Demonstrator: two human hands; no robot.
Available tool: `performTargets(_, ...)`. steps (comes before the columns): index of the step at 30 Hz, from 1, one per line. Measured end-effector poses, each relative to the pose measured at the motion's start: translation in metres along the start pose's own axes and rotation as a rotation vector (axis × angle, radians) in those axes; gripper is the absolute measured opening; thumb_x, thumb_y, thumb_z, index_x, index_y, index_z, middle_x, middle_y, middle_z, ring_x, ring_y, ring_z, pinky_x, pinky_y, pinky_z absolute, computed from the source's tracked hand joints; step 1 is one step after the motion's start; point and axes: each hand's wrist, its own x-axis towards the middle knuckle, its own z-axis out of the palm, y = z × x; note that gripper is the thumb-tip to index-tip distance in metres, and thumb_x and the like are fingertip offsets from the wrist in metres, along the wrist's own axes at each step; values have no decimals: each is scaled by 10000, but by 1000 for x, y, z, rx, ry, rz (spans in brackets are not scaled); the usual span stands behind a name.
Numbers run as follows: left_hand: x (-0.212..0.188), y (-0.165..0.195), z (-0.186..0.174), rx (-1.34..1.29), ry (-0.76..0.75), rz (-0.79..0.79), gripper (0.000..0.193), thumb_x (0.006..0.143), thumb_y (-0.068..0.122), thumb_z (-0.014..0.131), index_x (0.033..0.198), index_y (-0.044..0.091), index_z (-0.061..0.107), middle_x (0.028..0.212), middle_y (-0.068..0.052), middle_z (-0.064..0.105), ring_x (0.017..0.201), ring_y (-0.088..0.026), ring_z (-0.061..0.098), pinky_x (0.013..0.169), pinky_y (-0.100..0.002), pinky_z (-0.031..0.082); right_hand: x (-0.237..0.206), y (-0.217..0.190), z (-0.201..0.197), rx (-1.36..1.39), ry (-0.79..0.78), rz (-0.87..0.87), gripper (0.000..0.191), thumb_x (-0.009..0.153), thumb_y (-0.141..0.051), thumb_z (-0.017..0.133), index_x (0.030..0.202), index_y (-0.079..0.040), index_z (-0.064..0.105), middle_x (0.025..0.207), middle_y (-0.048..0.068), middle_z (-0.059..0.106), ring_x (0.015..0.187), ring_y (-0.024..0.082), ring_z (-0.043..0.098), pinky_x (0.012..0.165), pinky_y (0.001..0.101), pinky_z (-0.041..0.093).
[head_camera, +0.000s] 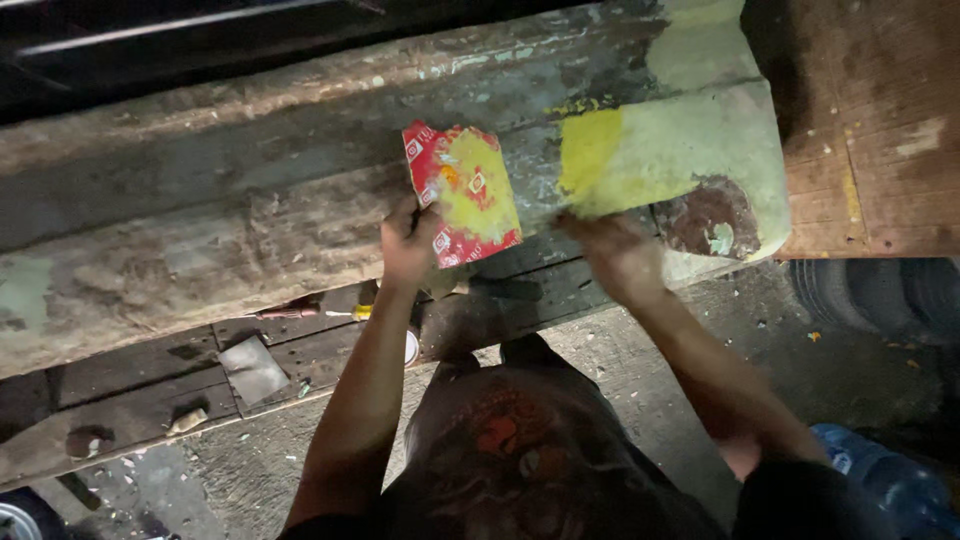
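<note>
1. Left hand (408, 243) pinches a red card (462, 195), smeared with yellow paste, flat on the beam (250, 215), seemingly as a palette.
2. Right hand (615, 255), blurred, works beside the beam's yellow patch (590, 150); grip unclear.

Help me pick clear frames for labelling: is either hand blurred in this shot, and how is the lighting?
Head view: the right hand is smeared by motion blur against the yellow patch on the worn beam; the left hand holding the red-and-yellow card is sharper; light is dim and warm, and the top-left corner falls into deep shadow.
</note>
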Motion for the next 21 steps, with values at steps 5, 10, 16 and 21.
performTargets(5, 2, -1, 0, 34, 0, 54, 96, 1008, 68, 632, 1041, -17, 664, 897, 4, 643, 835, -67, 569, 741, -247, 483, 21, 13, 1, 55, 416, -1, 219, 927, 14, 627, 1003, -122, 781, 1054, 78, 785, 893, 237, 712, 791, 337, 547)
performTargets(10, 1, -2, 1, 0, 3, -6, 83, 1014, 53, 635, 1038, -17, 671, 878, -8, 642, 814, -66, 567, 723, -250, 472, 12, -23, 12, -6, 294, -118, 243, 795, -2, 657, 969, -91, 801, 1065, 91, 811, 850, 288, 701, 724, 331, 558)
performTargets(16, 2, -1, 0, 59, -61, 15, 128, 1012, 65, 628, 1093, -19, 680, 926, -18, 684, 855, -77, 598, 770, -263, 503, -11, -6, 17, 576, 364, 146, 137, 1081, -75, 640, 1095, -39, 771, 1056, 128, 770, 903, 210, 760, 785, 354, 616)
performTargets(21, 3, 3, -6, 172, -56, 62, 159, 989, 73, 651, 1114, -19, 684, 915, -23, 687, 823, -85, 622, 742, -268, 518, 20, 43, 35, 1027, 287, 632, 158, 1013, -134, 710, 1032, 22, 722, 819, 143, 739, 642, 185, 692, 579, 332, 544)
